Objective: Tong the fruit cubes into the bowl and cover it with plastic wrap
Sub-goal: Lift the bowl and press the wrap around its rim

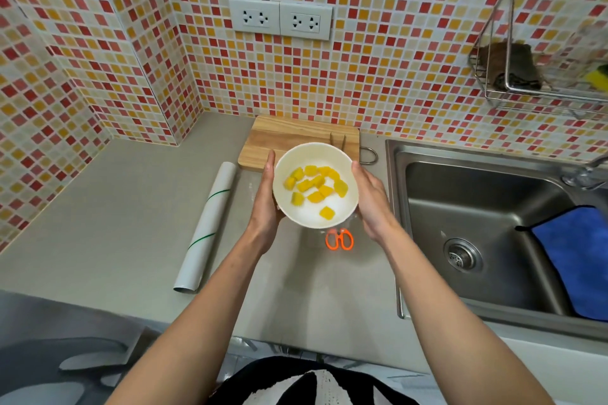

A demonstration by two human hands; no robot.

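A white bowl [292, 161] holds several yellow fruit cubes [314, 187]. It is lifted above the counter, tilted a little toward me. My left hand [268, 204] cups its left side and underside, and my right hand [370, 199] holds its right side. A roll of plastic wrap [207, 227] lies on the counter to the left of my left arm. A clear sheet of wrap seems to lie flat on the counter under the bowl; its edges are hard to make out. The tips of the metal tongs [339, 140] show just behind the bowl, on the wooden cutting board [279, 136].
Orange-handled scissors [340, 239] lie on the counter just below the bowl. A steel sink [487, 230] with a blue cloth [575, 260] on its right edge is to the right. A wire rack [533, 76] hangs on the tiled wall at upper right.
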